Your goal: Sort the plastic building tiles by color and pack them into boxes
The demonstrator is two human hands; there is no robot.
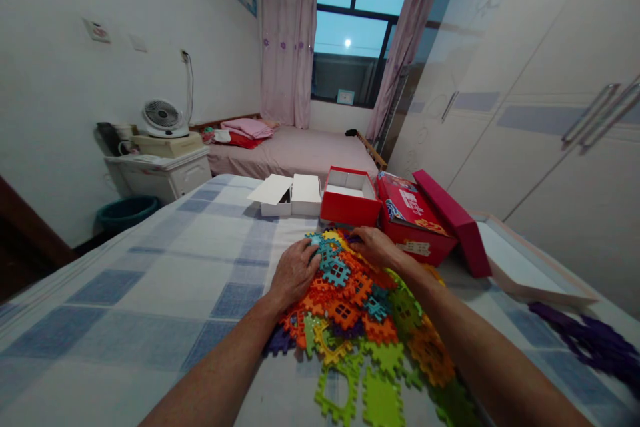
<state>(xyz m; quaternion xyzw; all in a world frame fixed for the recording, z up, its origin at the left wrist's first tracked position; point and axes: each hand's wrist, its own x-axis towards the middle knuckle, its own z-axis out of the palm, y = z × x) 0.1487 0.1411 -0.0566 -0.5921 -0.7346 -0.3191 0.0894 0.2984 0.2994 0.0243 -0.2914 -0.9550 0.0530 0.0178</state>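
Note:
A heap of flat, toothed plastic building tiles (360,320) in orange, green, teal, yellow and purple lies on a blue-and-white checked cloth (150,293). My left hand (295,270) rests on the heap's far left edge, fingers curled over teal tiles (330,267). My right hand (375,247) lies palm down on the heap's far end, fingers bent onto the tiles near the red box. What either hand grips is hidden under the fingers.
An open red box (350,197) and a white box (293,195) stand beyond the heap. A red printed box (415,217) with its lid (453,220) leaning lies to the right. Purple tiles (590,343) sit at far right, by a wardrobe (550,113).

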